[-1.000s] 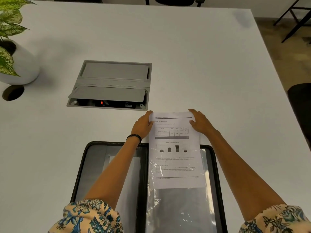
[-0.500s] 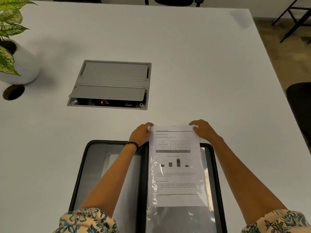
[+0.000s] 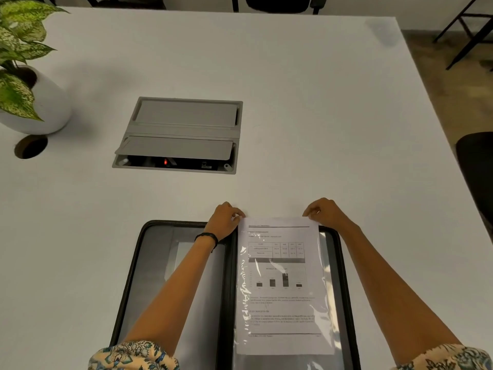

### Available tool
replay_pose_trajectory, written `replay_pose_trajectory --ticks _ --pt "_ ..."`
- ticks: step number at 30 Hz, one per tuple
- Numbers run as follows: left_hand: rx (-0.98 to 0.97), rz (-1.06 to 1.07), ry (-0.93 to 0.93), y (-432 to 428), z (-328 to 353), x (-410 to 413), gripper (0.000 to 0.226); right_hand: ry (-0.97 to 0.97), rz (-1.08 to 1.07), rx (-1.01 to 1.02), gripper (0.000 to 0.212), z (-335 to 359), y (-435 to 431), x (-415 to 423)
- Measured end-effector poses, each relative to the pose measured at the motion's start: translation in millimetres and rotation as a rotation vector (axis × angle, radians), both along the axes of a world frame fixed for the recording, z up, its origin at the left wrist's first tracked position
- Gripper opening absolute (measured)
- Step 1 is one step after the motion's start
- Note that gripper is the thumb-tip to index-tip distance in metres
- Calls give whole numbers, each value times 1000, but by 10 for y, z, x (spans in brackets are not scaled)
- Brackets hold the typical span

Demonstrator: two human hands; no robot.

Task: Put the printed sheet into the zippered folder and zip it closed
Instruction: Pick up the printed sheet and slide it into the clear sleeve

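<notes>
**Left hand (image 3: 225,220) and right hand (image 3: 324,213) pinch printed sheet (image 3: 280,289) over open zippered folder (image 3: 149,263)**

Both hands grip the page by its top corners, the left at the top-left corner and the right at the top-right, fingers curled around the paper's edge. The sheet, which carries a table, a bar chart and blocks of text, lies lengthwise on the right half of the black-rimmed folder, which is spread flat on a white table (image 3: 293,102) with its zip undone. Wrinkled clear plastic (image 3: 327,303) glints over the lower part of the page, while its top edge reaches just past the folder's far rim. A dark wristband (image 3: 206,236) circles the left wrist, and floral sleeves (image 3: 133,356) show at the bottom of the view. Farther back on the table sit a grey cable hatch (image 3: 181,134) with its near flap raised, a potted plant (image 3: 50,108) and a round cable hole (image 3: 30,146).
</notes>
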State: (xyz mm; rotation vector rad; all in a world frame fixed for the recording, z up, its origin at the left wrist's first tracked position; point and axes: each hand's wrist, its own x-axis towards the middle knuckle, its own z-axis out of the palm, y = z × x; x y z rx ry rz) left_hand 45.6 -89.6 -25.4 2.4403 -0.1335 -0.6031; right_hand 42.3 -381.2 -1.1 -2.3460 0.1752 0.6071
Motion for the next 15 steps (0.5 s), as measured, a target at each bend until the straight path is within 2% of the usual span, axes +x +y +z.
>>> replay_pose_trajectory --ticks 9,15 --pt "-128 22 192 -4 58 -133 25 75 65 71 17 33 -63 -110" --pt "-190 129 270 -52 57 -194 50 144 72 69 16 -57 -75 -169"
